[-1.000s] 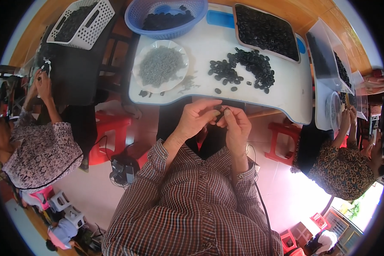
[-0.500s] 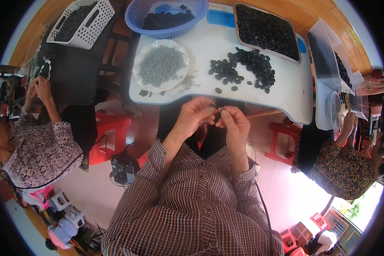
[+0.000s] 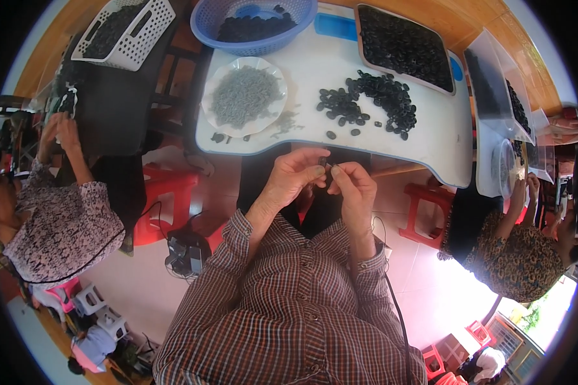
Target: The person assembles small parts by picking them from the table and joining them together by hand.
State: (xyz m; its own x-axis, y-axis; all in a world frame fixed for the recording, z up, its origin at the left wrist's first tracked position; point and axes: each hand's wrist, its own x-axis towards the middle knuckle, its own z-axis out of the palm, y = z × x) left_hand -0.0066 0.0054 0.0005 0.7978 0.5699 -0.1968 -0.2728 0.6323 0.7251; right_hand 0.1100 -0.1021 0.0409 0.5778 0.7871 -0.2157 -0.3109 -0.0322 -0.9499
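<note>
My left hand [image 3: 294,176] pinches a small black oval piece [image 3: 323,162] between thumb and fingertips, just off the table's near edge. Close against it, my right hand [image 3: 353,184] is also closed in a pinch, thumb against index finger; what it holds is too small to make out. On the white table [image 3: 302,77] beyond my hands lie loose black oval pieces [image 3: 392,99], some spread in a curved heap. To their left sits a white scalloped plate [image 3: 281,109] piled with small grey pieces [image 3: 244,96].
A blue perforated basket [image 3: 263,46] and a tray [image 3: 359,48] of black pieces stand at the table's back. Co-workers sit at left [image 3: 64,231] and right [image 3: 517,256]. Red stools [image 3: 167,199] flank me. A cable [image 3: 398,308] runs along my right side.
My fingertips have shifted slightly, and the black oval piece now shows more upright between them. The co-worker at right has moved their hands. The view has shifted a little.
</note>
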